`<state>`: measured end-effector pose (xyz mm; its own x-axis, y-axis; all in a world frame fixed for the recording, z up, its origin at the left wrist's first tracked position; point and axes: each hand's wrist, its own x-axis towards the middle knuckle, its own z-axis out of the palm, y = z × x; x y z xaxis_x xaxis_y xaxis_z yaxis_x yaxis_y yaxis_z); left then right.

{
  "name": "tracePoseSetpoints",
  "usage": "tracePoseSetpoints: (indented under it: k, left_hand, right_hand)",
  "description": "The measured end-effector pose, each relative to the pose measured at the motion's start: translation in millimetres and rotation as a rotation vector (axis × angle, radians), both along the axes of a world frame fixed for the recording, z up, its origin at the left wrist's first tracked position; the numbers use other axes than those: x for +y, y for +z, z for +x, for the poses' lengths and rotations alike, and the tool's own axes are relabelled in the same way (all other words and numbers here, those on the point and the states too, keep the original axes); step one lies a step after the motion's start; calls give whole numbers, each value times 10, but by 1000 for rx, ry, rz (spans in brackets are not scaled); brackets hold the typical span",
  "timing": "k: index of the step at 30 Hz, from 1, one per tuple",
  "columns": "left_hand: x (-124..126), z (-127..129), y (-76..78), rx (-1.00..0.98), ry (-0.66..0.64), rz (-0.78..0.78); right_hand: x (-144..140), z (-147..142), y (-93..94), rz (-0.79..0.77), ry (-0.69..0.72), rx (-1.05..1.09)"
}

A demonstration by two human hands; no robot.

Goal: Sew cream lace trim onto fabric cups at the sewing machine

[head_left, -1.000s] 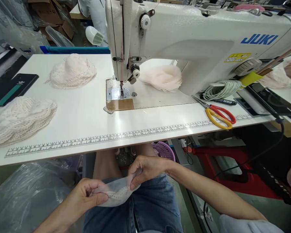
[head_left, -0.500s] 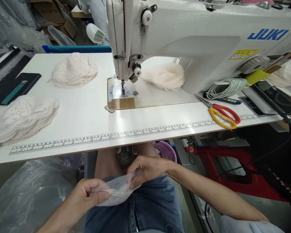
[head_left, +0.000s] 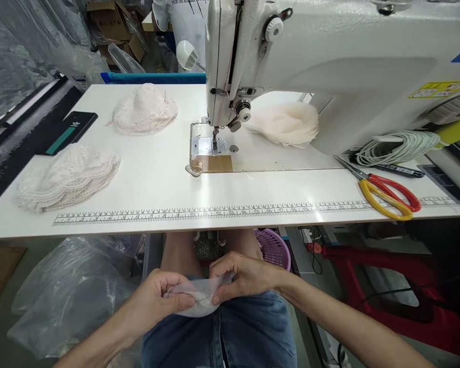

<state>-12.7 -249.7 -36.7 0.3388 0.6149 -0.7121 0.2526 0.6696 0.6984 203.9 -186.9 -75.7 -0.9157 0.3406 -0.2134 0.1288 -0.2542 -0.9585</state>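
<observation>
Above my lap, a small piece of sheer white fabric (head_left: 201, 305) with a lace strip along it is pinched between both hands. My left hand (head_left: 168, 295) grips its left end between thumb and fingers. My right hand (head_left: 235, 278) holds the right end the same way. On the table, a stack of white lace pieces (head_left: 74, 176) lies at the left, and a second lace pile (head_left: 143, 110) sits farther back. Under the arm of the sewing machine (head_left: 310, 56) rests a pile of cream sheer fabric (head_left: 285, 122).
Scissors (head_left: 387, 197) with red and yellow handles lie at the table's right, beside coiled pale cord (head_left: 400, 147). A printed ruler (head_left: 214, 212) runs along the front edge. Below are a purple basket (head_left: 274, 248) and clear plastic bags (head_left: 76, 296). Behind stands a person (head_left: 186, 25).
My hands have drawn closer together, folding the fabric shorter between them. The whole view has turned, so the machine and table appear farther right.
</observation>
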Motion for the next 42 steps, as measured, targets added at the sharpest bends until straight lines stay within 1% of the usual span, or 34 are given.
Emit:
tracePoseSetpoints:
  k: [5, 8, 10, 14, 21, 27, 31, 37, 42]
  left_hand:
    - [30, -38, -11, -21, -119, -3]
    - [79, -9, -7, -33, -190, 2]
    - [115, 24, -4, -8, -209, 16]
    - [151, 50, -6, 22, -213, 2]
    - [135, -25, -31, 83, -202, -54]
    - [148, -40, -9, 91, -185, -97]
    - [149, -34, -16, 92, -179, -91]
    - [134, -72, -43, 81, -204, -46]
    - [110, -112, -63, 76, -202, -42]
  right_hand:
    - [-25, -40, 12, 134, 30, -5]
    - [-19, -71, 31, 198, 57, -17]
    - [-4, -72, 53, 213, 64, -15]
    - [40, -13, 54, 159, 73, -3]
    - [102, 57, -54, 110, 89, 18]
    - [129, 58, -48, 46, 79, 37]
    - [106, 59, -55, 52, 86, 35]
    - [77, 42, -68, 122, 68, 33]
    - [83, 58, -63, 64, 75, 24]
